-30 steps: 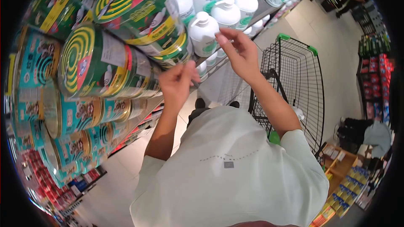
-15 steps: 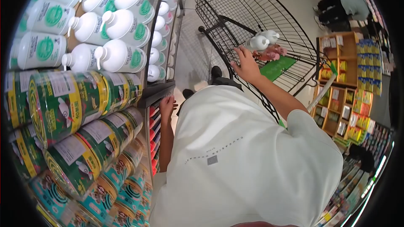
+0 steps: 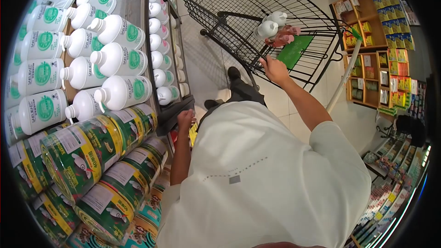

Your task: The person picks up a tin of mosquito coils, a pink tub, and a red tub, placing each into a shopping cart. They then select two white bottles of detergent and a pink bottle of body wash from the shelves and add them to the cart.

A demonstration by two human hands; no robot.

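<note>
My right hand (image 3: 275, 70) is closed on the near side rim of a black wire shopping cart (image 3: 220, 39). Inside the cart lie white bottles (image 3: 266, 30) and a reddish-pink pack (image 3: 282, 36), near a green panel (image 3: 295, 52). My left hand (image 3: 186, 119) hangs low beside the shelf edge, its fingers curled in, with nothing visible in them. To its left, white pump bottles with green labels (image 3: 121, 59) stand in rows, next to stacked green and yellow cans (image 3: 82, 154).
A dark shelf edge (image 3: 172, 112) runs close by my left hand. More white bottles (image 3: 161, 59) line the shelf beyond. Wooden display racks (image 3: 363, 23) hold yellow packs on the right. My feet (image 3: 234, 73) are beside the cart. Parts of other people show at the right and top right.
The cart and the right-hand racks have shifted left in view, and more white bottles show. My right hand, earlier with fingers apart at the rim, is now closed on it. My left hand's fingers are curled tighter.
</note>
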